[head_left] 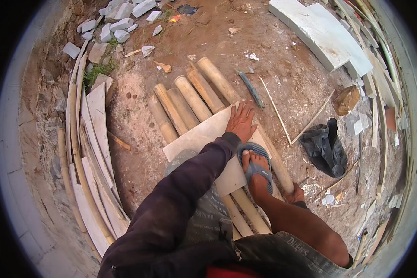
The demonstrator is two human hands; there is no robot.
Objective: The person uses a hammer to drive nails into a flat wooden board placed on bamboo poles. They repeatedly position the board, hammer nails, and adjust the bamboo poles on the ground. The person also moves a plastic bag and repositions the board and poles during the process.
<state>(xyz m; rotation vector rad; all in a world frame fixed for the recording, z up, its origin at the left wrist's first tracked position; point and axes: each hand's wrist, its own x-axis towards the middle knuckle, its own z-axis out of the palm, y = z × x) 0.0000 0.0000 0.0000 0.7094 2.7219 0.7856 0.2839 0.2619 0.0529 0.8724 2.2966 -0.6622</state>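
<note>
My left hand (242, 122) lies flat with fingers spread at the far right corner of a pale flat board (190, 139). The board rests across several bamboo poles (193, 98) laid side by side on the ground. Along the board's right edge runs another bamboo pole (277, 160). My right hand (295, 193) grips the near end of that pole, partly hidden behind my lower leg. My foot in a blue-grey flip-flop (256, 162) stands on the board between my hands. My left sleeve covers part of the board.
Long wooden strips and planks (95, 120) lie on the left. White blocks (310, 32) lie at the far right, broken white pieces (120, 23) at the far left. A black plastic bag (326, 150), thin sticks (275, 111) and a dark short rod (251, 89) lie on the dirt.
</note>
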